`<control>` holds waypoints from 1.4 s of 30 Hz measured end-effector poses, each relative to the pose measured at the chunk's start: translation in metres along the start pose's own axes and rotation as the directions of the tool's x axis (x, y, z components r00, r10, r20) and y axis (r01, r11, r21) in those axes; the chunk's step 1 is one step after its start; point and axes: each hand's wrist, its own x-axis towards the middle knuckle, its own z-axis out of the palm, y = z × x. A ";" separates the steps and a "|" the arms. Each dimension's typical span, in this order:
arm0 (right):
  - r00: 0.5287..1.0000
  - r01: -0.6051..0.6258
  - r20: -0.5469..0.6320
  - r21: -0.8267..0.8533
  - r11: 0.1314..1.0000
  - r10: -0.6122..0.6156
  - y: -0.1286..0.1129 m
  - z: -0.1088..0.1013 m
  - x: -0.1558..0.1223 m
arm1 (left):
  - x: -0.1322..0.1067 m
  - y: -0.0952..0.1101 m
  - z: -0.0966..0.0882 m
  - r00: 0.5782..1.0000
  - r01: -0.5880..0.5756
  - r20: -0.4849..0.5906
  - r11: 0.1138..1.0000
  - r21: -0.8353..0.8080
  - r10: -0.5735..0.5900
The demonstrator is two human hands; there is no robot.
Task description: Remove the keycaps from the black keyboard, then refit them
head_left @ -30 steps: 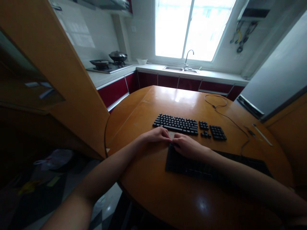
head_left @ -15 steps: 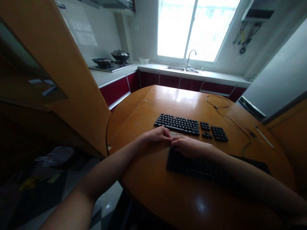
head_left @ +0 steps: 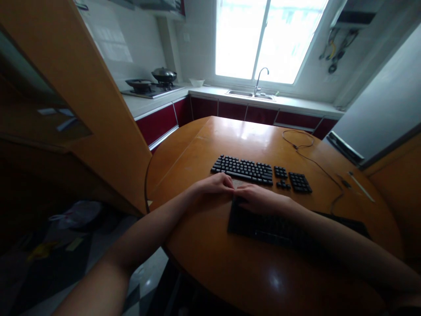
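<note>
Both hands meet at the far left corner of a black keyboard base (head_left: 259, 228) on the round wooden table. My left hand (head_left: 219, 183) is closed, its fingertips pinched together beside that corner. My right hand (head_left: 258, 197) is closed too, its fingers curled over the corner and almost touching the left fingertips. What either hand pinches is too small or hidden to make out. Just beyond them lie loose black keycaps (head_left: 241, 168) laid out in keyboard order, with a separate number-pad block (head_left: 300, 182) on the right. My right forearm covers much of the base.
A thin cable (head_left: 319, 166) runs from a loop down the table's right side. Near the right edge lie a small dark tool (head_left: 344, 182) and a pale thin stick (head_left: 362, 187). Behind the table (head_left: 197, 228) are a sink (head_left: 241, 93) and a stove (head_left: 158, 90) with pans.
Hardly anything differs. Both hands stay at the base's corner with fingers closed, and the whole view has shifted very slightly.
</note>
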 end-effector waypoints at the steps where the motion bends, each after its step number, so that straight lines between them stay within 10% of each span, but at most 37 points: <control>1: 0.998 0.036 0.050 0.039 0.999 -0.038 -0.002 0.001 -0.002 | 0.000 0.002 0.000 1.000 0.002 0.000 1.000 0.003 -0.002; 22: 0.993 0.004 -0.115 0.084 0.996 0.006 -0.057 0.040 -0.033 | -0.001 0.006 -0.001 1.000 0.023 -0.015 1.000 0.020 -0.023; 29: 0.798 -0.384 -0.521 -0.050 0.922 0.304 0.003 0.039 -0.027 | -0.001 0.004 -0.002 0.999 0.040 0.001 0.999 0.034 -0.040; 42: 0.929 -0.143 -0.340 0.036 0.989 0.147 0.001 0.035 -0.031 | -0.001 0.003 -0.003 0.999 0.045 -0.012 0.998 0.033 -0.045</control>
